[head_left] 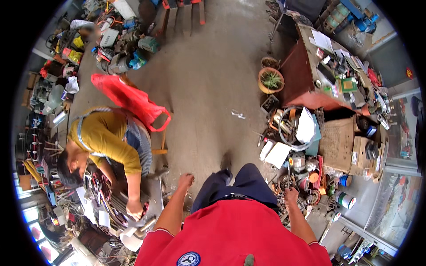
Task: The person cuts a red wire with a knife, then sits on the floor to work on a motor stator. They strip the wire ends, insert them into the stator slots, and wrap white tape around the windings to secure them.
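Observation:
My left hand (186,181) hangs beside my left leg with its fingers curled in, and nothing shows in it. On the other side, my right hand (291,195) is closed around the lower end of a slim, long metal tool (288,174) that points away from me; its exact kind is too small to make out. Just beyond and around that hand lies a heap of metal parts, with an orange-topped round piece (313,177) and a red metal frame (320,164) to its right.
At the left a person in a yellow top (106,135) bends over a bench of cables, beside a chair draped with a red jacket (133,102). A potted plant (271,80), a cluttered desk (301,66) and a cardboard box (336,144) stand right. A small white scrap (238,115) lies on the floor.

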The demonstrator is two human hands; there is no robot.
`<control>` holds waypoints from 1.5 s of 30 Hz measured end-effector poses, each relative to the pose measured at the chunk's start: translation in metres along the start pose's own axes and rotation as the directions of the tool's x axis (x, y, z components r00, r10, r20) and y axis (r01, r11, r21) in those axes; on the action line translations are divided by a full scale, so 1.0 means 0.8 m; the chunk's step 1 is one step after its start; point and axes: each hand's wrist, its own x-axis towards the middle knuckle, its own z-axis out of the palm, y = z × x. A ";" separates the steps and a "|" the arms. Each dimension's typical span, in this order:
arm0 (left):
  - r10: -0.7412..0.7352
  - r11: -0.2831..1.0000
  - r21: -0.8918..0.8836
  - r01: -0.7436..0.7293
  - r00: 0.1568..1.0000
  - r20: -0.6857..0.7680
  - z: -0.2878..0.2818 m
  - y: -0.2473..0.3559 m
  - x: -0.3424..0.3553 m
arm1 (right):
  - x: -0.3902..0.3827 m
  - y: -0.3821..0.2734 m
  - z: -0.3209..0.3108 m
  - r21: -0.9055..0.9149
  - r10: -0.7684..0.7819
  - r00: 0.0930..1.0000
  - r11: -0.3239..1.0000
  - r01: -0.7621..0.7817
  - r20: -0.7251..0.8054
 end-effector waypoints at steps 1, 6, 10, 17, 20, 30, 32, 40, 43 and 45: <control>0.056 0.997 -0.059 -0.057 0.998 -0.007 0.010 0.069 0.010 | 0.018 -0.031 0.010 0.060 0.028 0.999 0.998 -0.029 0.020; 0.335 0.922 -0.199 -0.332 0.942 -0.018 0.038 0.295 0.060 | 0.182 -0.024 0.050 -0.305 -0.042 0.999 0.952 0.031 -0.029; 0.201 0.968 -0.119 -0.219 0.969 -0.147 0.005 0.292 0.120 | 0.225 -0.207 0.147 -0.139 0.038 0.978 0.990 -0.010 0.204; -0.460 0.885 -0.194 0.424 0.860 -0.220 -0.032 0.135 0.136 | 0.339 -0.553 0.274 -0.271 -0.079 0.955 0.949 0.159 0.284; -0.351 0.895 -0.377 0.237 0.896 -0.272 -0.030 0.268 0.146 | 0.436 -0.652 0.319 -0.082 -0.204 0.937 0.968 0.235 0.283; 0.031 0.987 -0.124 -0.101 0.882 -0.470 -0.109 0.555 0.282 | 0.422 -0.933 0.577 -0.483 -0.294 0.845 0.715 0.505 0.447; 0.100 0.975 -0.127 -0.182 0.872 -0.479 -0.162 0.632 0.290 | 0.323 -0.992 0.634 -0.583 -0.253 0.857 0.644 0.496 0.450; 0.309 0.867 -0.150 -0.476 0.748 -0.588 -0.390 0.841 0.328 | 0.286 -1.094 0.826 -0.469 -0.272 0.717 0.601 0.647 0.641; 0.199 0.856 -0.284 -0.431 0.784 -0.588 -0.456 0.865 0.336 | 0.295 -1.136 0.905 -0.538 -0.224 0.711 0.515 0.667 0.667; 0.142 0.841 -0.313 -0.441 0.738 -0.660 -0.482 0.876 0.344 | 0.289 -1.179 0.969 -0.553 -0.216 0.690 0.457 0.697 0.691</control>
